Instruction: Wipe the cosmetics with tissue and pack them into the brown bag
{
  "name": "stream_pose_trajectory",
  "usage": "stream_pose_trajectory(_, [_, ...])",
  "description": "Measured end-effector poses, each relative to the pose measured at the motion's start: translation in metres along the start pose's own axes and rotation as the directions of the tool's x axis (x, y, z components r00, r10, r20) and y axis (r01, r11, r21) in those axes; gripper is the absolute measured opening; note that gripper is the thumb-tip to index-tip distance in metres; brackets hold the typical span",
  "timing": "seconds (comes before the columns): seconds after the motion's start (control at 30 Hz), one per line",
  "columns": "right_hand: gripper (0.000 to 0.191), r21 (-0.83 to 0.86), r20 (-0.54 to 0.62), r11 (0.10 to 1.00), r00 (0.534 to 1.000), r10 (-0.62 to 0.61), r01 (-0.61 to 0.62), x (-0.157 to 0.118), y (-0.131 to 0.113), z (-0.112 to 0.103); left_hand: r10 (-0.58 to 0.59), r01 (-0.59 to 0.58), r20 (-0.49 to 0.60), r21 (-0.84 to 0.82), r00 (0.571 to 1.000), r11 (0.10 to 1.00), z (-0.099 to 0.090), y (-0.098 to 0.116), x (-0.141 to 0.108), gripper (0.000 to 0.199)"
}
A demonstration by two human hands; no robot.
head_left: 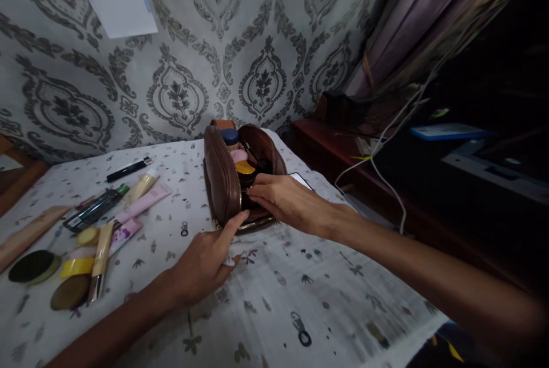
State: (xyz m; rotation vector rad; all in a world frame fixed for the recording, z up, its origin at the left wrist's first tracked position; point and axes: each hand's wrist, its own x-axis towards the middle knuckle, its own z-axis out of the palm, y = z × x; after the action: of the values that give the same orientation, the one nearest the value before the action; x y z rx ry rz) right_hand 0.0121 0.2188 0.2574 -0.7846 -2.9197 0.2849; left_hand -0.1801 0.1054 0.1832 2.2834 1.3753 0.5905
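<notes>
Your brown bag [221,179] stands unzipped on the cloth-covered bench [343,316]. Your right hand [285,199] is inside its mouth, fingers drawn together; whether that grip grasps an item cannot be told. Your left hand [206,262] has its grip released, index finger extended to the near edge of the opening. Step in hand, as judged: handling the contents. The next move calls for a steady rim and fingers clear of the zip [257,224].

Dim, greyish light lies fairly even on the patterned wall [262,79] behind the brown bag [221,182] — sinking to near black far to its right. Shadow pools inside it; the cloth [326,316] in front looks soft — stretched toward the edges.
</notes>
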Motion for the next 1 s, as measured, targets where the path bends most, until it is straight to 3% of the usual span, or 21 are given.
stream_pose_trajectory(0.4, [0.028, 0.03, -0.111, 0.999, 0.993, -0.035, 0.038, 0.003, 0.008, 0.004, -0.006, 0.006, 0.004, 0.002, 1.0, 1.0, -0.005, 0.001, -0.009, 0.061])
stream_pose_trajectory(0.5, [0.029, 0.066, -0.215, 0.997, 0.976, -0.029, 0.044, 0.0, 0.007, 0.006, -0.007, 0.007, 0.03, 0.009, 1.0, 1.0, -0.009, 0.001, -0.017, 0.06])
stream_pose_trajectory(0.6, [0.025, 0.105, -0.406, 0.993, 0.914, -0.013, 0.06, -0.005, -0.002, 0.009, -0.014, 0.014, 0.049, 0.006, 0.999, 1.0, -0.012, -0.002, -0.03, 0.058])
stream_pose_trajectory(0.73, [0.014, 0.083, -0.634, 0.982, 0.769, -0.082, 0.173, -0.013, -0.023, 0.022, -0.06, 0.061, 0.043, -0.027, 0.997, 0.998, -0.019, -0.007, -0.055, 0.056])
stream_pose_trajectory(0.87, [0.022, 0.066, -0.622, 0.917, 0.734, -0.271, 0.394, -0.014, -0.05, 0.049, -0.125, 0.123, -0.062, -0.033, 0.99, 0.992, -0.025, -0.015, -0.081, 0.046])
stream_pose_trajectory(1.0, [0.023, 0.2, -0.48, 0.854, 0.808, -0.342, 0.481, -0.001, -0.08, 0.08, -0.116, 0.121, -0.213, 0.01, 0.97, 0.993, -0.028, -0.027, -0.104, 0.035])
